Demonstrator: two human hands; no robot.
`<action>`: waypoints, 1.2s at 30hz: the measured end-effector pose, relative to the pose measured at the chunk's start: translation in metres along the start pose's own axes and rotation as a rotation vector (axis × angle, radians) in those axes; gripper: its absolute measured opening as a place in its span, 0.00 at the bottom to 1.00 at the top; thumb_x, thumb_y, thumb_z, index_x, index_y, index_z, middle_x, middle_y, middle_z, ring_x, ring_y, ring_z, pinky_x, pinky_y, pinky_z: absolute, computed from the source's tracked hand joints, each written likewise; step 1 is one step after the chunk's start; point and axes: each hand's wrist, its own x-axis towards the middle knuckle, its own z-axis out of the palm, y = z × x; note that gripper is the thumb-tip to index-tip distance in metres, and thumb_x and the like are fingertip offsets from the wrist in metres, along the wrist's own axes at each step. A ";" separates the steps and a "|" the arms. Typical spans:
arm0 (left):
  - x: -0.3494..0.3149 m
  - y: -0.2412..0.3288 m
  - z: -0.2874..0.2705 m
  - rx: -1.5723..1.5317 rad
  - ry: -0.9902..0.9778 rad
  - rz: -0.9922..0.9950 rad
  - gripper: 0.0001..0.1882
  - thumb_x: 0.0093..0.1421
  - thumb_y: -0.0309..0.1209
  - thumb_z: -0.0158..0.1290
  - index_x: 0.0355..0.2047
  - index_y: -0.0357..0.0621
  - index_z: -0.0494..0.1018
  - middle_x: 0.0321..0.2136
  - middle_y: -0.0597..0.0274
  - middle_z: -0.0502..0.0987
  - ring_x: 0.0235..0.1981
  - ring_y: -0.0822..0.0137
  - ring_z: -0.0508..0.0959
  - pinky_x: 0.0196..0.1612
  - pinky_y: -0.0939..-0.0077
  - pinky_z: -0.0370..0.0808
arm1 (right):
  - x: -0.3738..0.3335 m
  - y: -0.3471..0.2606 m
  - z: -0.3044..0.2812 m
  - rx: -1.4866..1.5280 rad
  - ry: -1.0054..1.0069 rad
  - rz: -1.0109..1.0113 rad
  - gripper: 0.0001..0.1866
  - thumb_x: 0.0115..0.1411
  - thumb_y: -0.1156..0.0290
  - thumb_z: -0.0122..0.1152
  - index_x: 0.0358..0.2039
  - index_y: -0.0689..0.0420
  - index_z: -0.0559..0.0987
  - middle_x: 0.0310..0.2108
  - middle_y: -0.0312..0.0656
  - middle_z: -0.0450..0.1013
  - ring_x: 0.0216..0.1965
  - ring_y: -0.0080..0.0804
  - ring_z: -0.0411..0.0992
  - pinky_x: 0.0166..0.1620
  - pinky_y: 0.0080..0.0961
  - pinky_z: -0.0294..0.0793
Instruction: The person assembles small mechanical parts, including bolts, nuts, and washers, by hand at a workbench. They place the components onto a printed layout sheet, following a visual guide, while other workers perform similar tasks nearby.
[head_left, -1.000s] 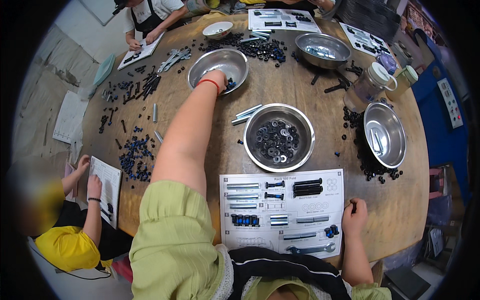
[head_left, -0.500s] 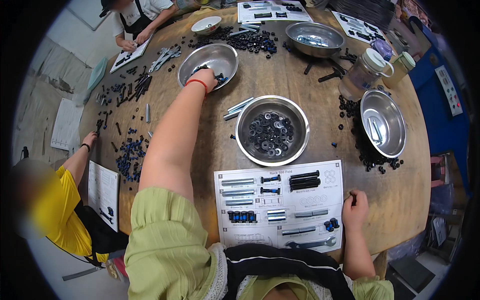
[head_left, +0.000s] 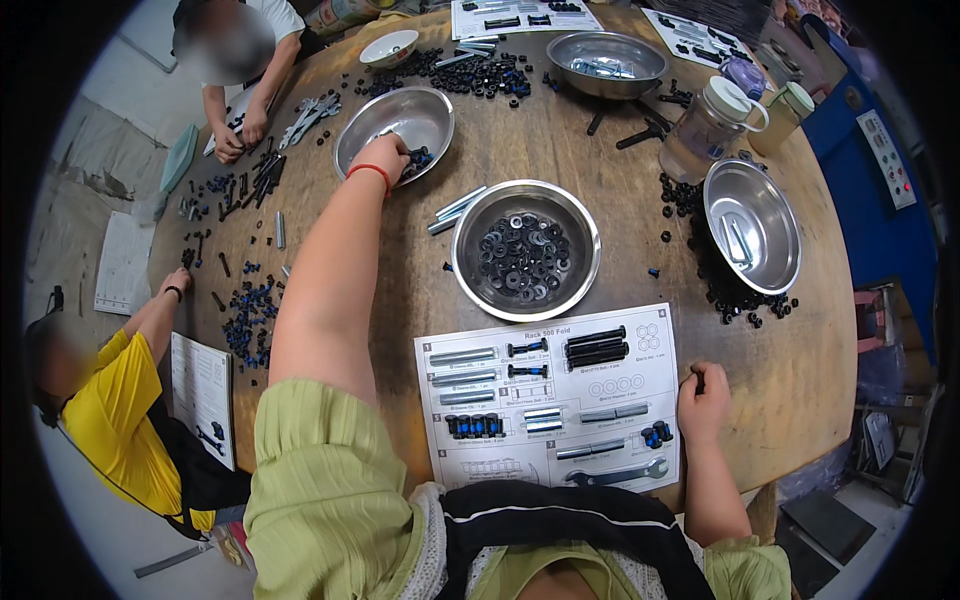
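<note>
My left arm stretches across the table, a red band at the wrist. My left hand (head_left: 381, 157) is inside a steel bowl (head_left: 432, 108), its fingers curled down at black bolts with blue patches (head_left: 418, 160). The fingertips are hidden, so what they grip cannot be made out. My right hand (head_left: 706, 402) rests closed on the table beside the printed sheet (head_left: 545, 400); a small dark thing shows at its curled fingers, too little to name. Pictures of sleeves, bolts and a wrench lie on that sheet, some perhaps real parts. Beyond it stands a bowl of washers (head_left: 525, 255).
Metal sleeves (head_left: 456, 210) lie between the two bowls. At right are another steel bowl (head_left: 752, 228), black nuts (head_left: 682, 196) and a water jug (head_left: 703, 130). Loose bolts (head_left: 252, 315) spread at left. Two co-workers work at the left edge, one in a yellow shirt (head_left: 118, 395).
The whole view has shifted slightly left and up. My left hand stays in the bowl, turned a little. The far co-worker has leaned in, hands lower; the yellow-shirted one has also shifted.
</note>
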 end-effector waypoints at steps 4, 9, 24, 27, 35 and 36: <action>-0.015 -0.001 -0.013 -0.416 0.349 -0.078 0.12 0.58 0.34 0.57 0.41 0.43 0.79 0.39 0.51 0.81 0.40 0.58 0.80 0.47 0.68 0.75 | 0.003 -0.007 -0.003 -0.027 -0.011 0.002 0.05 0.52 0.78 0.55 0.30 0.59 0.75 0.30 0.46 0.72 0.31 0.47 0.72 0.33 0.36 0.72; -0.099 0.047 -0.028 -1.195 0.134 0.023 0.12 0.61 0.32 0.56 0.44 0.42 0.75 0.31 0.65 0.78 0.29 0.74 0.77 0.31 0.82 0.70 | -0.002 0.009 0.002 0.243 0.024 0.131 0.05 0.55 0.79 0.56 0.33 0.60 0.77 0.28 0.43 0.71 0.29 0.37 0.71 0.32 0.29 0.71; -0.339 0.130 0.017 -1.614 -0.580 -0.035 0.12 0.64 0.25 0.53 0.47 0.40 0.70 0.35 0.64 0.76 0.32 0.74 0.76 0.38 0.81 0.74 | 0.043 -0.179 -0.011 0.697 -0.416 -0.548 0.16 0.48 0.74 0.71 0.39 0.58 0.79 0.30 0.41 0.74 0.29 0.37 0.74 0.32 0.28 0.75; -0.347 0.127 0.030 -1.684 -0.597 -0.017 0.12 0.63 0.24 0.54 0.47 0.40 0.70 0.35 0.63 0.76 0.33 0.74 0.76 0.39 0.80 0.74 | 0.035 -0.173 -0.010 0.748 -0.471 -0.475 0.14 0.48 0.75 0.71 0.37 0.58 0.80 0.28 0.41 0.73 0.26 0.32 0.73 0.29 0.25 0.74; -0.352 0.137 0.045 -1.655 -0.565 -0.045 0.11 0.56 0.19 0.60 0.38 0.40 0.72 0.32 0.61 0.79 0.31 0.75 0.78 0.33 0.84 0.73 | 0.025 -0.148 -0.019 0.819 -0.574 -0.325 0.11 0.51 0.77 0.68 0.36 0.58 0.78 0.33 0.40 0.72 0.26 0.25 0.72 0.29 0.20 0.73; -0.353 0.136 0.046 -1.650 -0.547 -0.055 0.11 0.56 0.18 0.59 0.38 0.39 0.72 0.33 0.59 0.79 0.32 0.74 0.79 0.34 0.84 0.74 | 0.025 -0.144 -0.020 0.822 -0.584 -0.309 0.11 0.51 0.78 0.67 0.36 0.58 0.77 0.34 0.40 0.72 0.26 0.25 0.72 0.30 0.20 0.73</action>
